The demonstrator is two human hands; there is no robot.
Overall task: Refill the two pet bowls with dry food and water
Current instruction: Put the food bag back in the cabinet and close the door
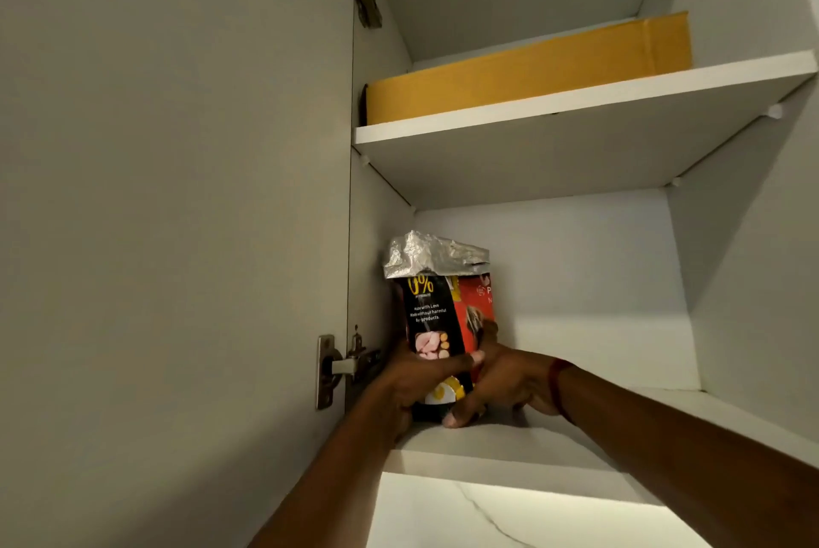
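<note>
A black and red bag of dry pet food with a folded silver top stands upright at the left end of the lower shelf of an open wall cabinet. My left hand grips the bag's left side, thumb across the front. My right hand holds its right side and lower edge, fingers curled round it. No bowls are in view.
The open cabinet door hangs at the left with its hinges. A flat cardboard box lies on the upper shelf. A lit white marbled wall shows below the cabinet.
</note>
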